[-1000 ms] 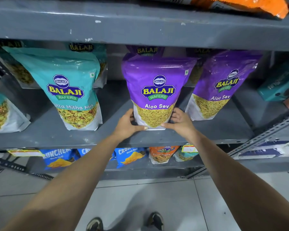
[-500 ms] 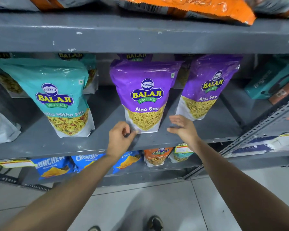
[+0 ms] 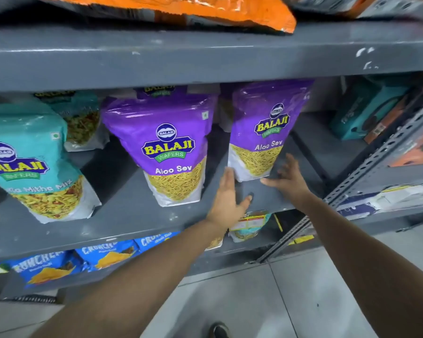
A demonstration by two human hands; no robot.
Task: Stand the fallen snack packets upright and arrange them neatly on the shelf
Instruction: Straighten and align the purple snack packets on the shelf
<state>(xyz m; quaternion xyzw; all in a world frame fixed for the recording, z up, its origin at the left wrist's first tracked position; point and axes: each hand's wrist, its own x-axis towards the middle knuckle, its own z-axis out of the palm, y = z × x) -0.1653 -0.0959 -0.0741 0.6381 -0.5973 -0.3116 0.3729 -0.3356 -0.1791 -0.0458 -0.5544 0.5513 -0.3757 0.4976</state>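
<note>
Grey tiled floor (image 3: 254,301) lies nearest me, below a grey metal shelf (image 3: 122,215). My left hand (image 3: 226,203) and right hand (image 3: 288,180), both spread wide and empty, flank the right purple packet (image 3: 261,132), which stands upright reading "BALAJI Aloo Sev".

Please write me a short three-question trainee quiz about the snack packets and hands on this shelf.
1. True or false: the left hand grips the middle Aloo Sev packet.
2. Which packet do both hands flank? A) teal mix packet B) right Aloo Sev packet C) orange packet
3. Fill in: the right hand has its fingers ____.

Key: 1 false; 2 B; 3 spread open.
</note>
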